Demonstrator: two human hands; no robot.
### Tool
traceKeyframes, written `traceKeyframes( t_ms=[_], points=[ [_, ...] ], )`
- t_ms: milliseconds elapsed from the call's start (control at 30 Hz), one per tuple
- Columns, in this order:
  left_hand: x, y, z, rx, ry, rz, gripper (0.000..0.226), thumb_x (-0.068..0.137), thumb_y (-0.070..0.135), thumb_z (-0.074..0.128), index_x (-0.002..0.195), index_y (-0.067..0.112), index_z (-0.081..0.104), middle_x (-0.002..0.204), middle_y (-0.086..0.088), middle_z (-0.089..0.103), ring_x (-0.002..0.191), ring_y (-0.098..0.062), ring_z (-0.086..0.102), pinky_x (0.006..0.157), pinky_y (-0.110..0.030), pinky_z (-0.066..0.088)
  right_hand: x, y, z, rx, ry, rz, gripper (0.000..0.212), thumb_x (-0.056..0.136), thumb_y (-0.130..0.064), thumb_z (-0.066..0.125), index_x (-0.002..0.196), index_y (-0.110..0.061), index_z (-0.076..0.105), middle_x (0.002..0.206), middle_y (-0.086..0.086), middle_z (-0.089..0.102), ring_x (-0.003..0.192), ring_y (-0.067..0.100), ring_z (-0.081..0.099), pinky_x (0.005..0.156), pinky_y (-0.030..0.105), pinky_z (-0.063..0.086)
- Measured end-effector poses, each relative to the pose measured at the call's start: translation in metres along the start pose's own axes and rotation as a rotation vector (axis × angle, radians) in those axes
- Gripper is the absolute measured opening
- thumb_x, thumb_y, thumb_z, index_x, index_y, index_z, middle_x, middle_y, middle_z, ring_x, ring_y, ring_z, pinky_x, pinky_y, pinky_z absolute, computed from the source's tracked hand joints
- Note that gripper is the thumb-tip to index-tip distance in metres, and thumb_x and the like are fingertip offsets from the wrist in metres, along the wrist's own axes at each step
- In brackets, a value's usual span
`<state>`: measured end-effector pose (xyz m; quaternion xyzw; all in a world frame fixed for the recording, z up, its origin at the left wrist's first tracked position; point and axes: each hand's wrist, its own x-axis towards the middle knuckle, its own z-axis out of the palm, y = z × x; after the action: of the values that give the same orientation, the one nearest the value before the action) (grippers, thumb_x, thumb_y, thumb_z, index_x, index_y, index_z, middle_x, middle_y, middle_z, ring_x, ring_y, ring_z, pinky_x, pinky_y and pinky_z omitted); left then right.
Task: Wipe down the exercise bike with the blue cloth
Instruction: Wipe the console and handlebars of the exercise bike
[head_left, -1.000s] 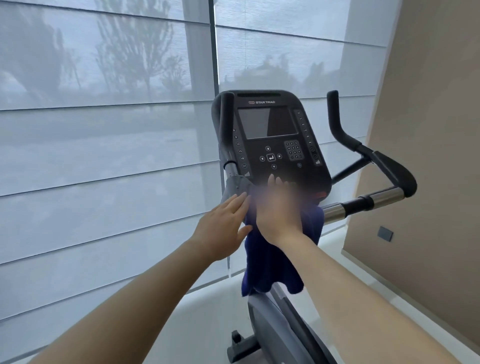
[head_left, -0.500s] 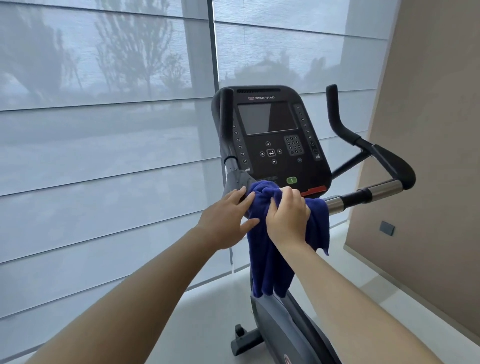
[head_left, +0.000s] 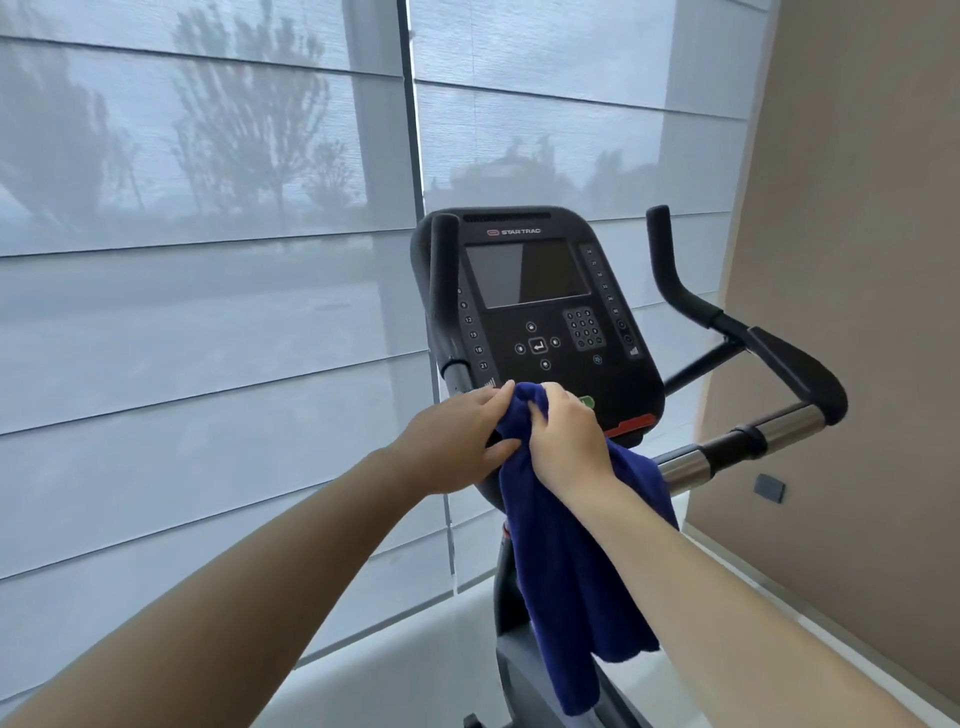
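The exercise bike's black console (head_left: 535, 312) stands in front of me, with a dark screen and keypad. A blue cloth (head_left: 571, 561) hangs down from just below the console over the bike's post. My right hand (head_left: 569, 436) grips the bunched top of the cloth against the console's lower edge. My left hand (head_left: 457, 441) pinches the cloth's left side between thumb and fingers. The left handlebar grip (head_left: 441, 291) rises beside the console; the right handlebar (head_left: 748, 441) runs out to the right with a chrome section.
A large window with translucent blinds (head_left: 208, 312) fills the left and the back. A beige wall (head_left: 857, 312) stands close on the right with a small grey socket (head_left: 770, 488). The bike's grey frame (head_left: 519, 670) drops toward a white floor.
My right hand went from pressing the cloth on the console to gripping its bunched top. My left hand closed in and took hold of the cloth's left side.
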<state>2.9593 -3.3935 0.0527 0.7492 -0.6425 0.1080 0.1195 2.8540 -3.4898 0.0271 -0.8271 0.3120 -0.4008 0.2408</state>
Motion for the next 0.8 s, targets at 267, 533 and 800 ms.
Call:
traceKeyframes(
  t_ms=[267, 533, 800],
  points=[
    [-0.002, 0.01, -0.002, 0.027, 0.047, 0.038, 0.035, 0.095, 0.015, 0.033, 0.126, 0.023, 0.048, 0.123, 0.006, 0.058, 0.107, -0.021, 0.054, 0.081, -0.038, 0.048, -0.018, 0.002, -0.002, -0.206, -0.107, 0.053, 0.019, 0.097, -0.021, 0.032, 0.11, -0.011, 0.043, 0.111, 0.01, 0.058, 0.099, 0.032, 0.057, 0.078, 0.04, 0.044],
    [-0.026, 0.005, 0.008, 0.03, 0.058, 0.114, 0.05, 0.097, 0.014, 0.028, 0.143, 0.032, 0.033, 0.147, 0.017, 0.036, 0.124, -0.021, 0.047, 0.087, -0.033, 0.047, -0.069, 0.007, -0.004, -0.262, 0.038, -0.061, 0.038, 0.098, -0.02, 0.038, 0.135, -0.012, 0.039, 0.142, 0.007, 0.042, 0.128, 0.024, 0.04, 0.106, 0.034, 0.03],
    [-0.068, 0.005, 0.02, 0.037, 0.217, 0.227, 0.053, 0.088, 0.011, 0.052, 0.139, 0.013, 0.038, 0.147, 0.002, 0.039, 0.131, -0.013, 0.041, 0.091, -0.025, 0.046, -0.116, -0.006, 0.015, -0.41, 0.017, -0.045, 0.053, 0.099, -0.029, 0.034, 0.148, -0.017, 0.018, 0.156, 0.002, 0.019, 0.144, 0.019, 0.012, 0.118, 0.038, 0.009]
  ],
)
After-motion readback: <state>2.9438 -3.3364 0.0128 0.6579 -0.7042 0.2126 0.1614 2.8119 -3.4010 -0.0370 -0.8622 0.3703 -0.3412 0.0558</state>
